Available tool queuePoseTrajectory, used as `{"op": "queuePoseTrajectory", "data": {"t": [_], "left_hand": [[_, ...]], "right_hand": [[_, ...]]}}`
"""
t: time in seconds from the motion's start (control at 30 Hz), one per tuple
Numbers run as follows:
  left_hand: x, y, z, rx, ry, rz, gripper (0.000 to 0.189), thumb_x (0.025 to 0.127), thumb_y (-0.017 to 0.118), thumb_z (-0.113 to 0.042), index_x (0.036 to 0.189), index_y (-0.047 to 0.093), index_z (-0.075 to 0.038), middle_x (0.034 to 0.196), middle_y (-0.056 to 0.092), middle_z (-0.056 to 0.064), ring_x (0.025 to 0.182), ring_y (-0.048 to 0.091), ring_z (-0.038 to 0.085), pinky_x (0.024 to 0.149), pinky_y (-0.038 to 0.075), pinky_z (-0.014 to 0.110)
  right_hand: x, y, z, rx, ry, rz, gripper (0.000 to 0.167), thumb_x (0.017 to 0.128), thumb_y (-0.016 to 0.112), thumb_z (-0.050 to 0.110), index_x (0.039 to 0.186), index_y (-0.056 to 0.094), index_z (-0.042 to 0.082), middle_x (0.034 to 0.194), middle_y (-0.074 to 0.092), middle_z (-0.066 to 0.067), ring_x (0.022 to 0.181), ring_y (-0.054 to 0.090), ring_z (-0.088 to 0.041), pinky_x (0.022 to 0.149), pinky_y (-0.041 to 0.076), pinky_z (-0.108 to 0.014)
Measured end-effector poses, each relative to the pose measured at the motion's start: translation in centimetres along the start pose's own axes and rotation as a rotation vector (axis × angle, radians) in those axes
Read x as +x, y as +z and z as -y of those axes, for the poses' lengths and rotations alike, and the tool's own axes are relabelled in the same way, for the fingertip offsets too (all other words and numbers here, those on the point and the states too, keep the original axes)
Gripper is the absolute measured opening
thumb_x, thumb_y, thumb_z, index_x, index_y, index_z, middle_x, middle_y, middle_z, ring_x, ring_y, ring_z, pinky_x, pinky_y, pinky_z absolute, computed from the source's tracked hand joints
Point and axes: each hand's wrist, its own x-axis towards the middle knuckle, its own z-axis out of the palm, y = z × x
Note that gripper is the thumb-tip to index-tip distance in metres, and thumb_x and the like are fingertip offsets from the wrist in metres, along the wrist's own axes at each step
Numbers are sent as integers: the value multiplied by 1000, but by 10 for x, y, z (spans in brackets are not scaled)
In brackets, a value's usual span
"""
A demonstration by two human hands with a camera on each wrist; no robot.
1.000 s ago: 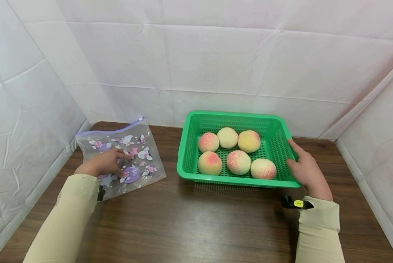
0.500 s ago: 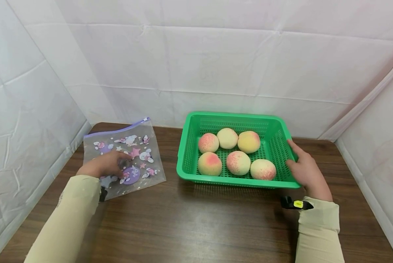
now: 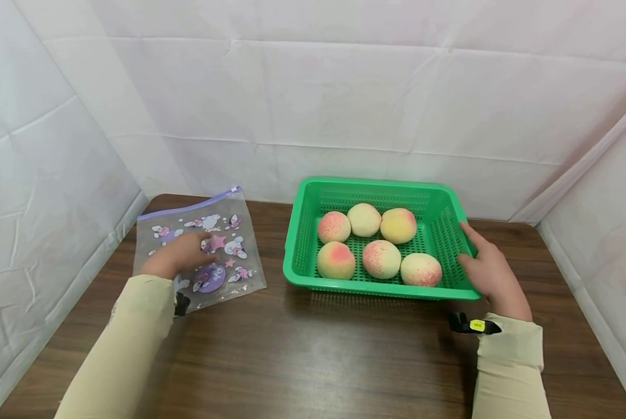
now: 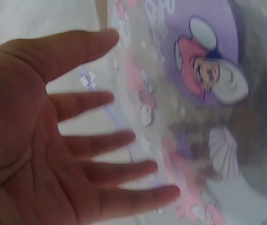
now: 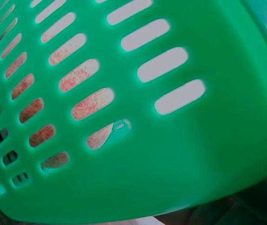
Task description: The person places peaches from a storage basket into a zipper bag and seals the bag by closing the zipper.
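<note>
A clear zip bag [image 3: 242, 270] with purple and pink cartoon prints lies flat on the left of the table, its purple zip at the back. Over its middle is my left hand [image 3: 179, 254]; in the left wrist view the fingers [image 4: 124, 143] are spread, palm facing the camera, with the printed bag behind them. My right hand [image 3: 492, 273] grips the right end of a green plastic basket [image 3: 376, 284], thumb over the rim. Several peaches [image 3: 381, 259] rest inside in two rows. The right wrist view is mostly filled by the basket's slotted wall [image 5: 133, 164].
Brown wooden table [image 3: 313, 361] spreads in front of the bag and basket. White cloth walls [image 3: 318, 105] stand close behind and at both sides. A black strap [image 3: 475, 324] with a yellow label sits at the right wrist.
The bag slid slightly right and straightened early on, under my left hand. That hand then shifted a little right across it. The right hand and basket stay put.
</note>
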Motion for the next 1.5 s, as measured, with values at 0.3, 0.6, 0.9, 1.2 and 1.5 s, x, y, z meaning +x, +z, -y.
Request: {"op": "queuePoseTrajectory", "data": {"t": [0.3, 0.6, 0.9, 1.2, 1.5], "left_hand": [[9, 11, -5, -28, -168, 11, 54, 93, 58, -31, 124, 51, 13, 106, 61, 29, 84, 59, 35, 82, 50, 55], [15, 15, -8, -45, -228, 6, 48, 92, 58, -31, 113, 61, 11, 91, 61, 20, 79, 57, 31, 73, 49, 45], [13, 10, -15, -11, -202, 7, 46, 92, 58, -29, 111, 61, 13, 96, 62, 25, 81, 58, 33, 79, 49, 49], [12, 9, -11, 19, -194, 8, 59, 91, 57, -29, 127, 47, 18, 121, 52, 40, 97, 55, 43, 94, 44, 59], [11, 10, -9, 14, -181, 43, 72, 93, 54, -29, 143, 28, 15, 140, 34, 43, 127, 39, 58, 105, 32, 65]], "right_hand": [[1, 1, -3, 0, -9, -5, 72, 95, 38, 10, 156, 5, 30, 134, 46, -32, 59, 49, -22, 53, 43, -34], [3, 0, -4, -6, -12, -7, 72, 95, 38, 11, 156, 5, 31, 123, 52, -30, 57, 48, -21, 52, 42, -34], [3, -1, -2, 2, -6, -5, 72, 96, 38, 11, 156, 4, 32, 133, 47, -32, 57, 48, -22, 52, 43, -35], [3, -1, -1, -2, -11, -6, 72, 95, 38, 10, 156, 5, 29, 137, 44, -32, 61, 49, -23, 54, 43, -34], [1, 0, -1, -7, -14, -9, 72, 94, 38, 10, 156, 6, 28, 138, 44, -33, 63, 50, -23, 54, 43, -34]]}}
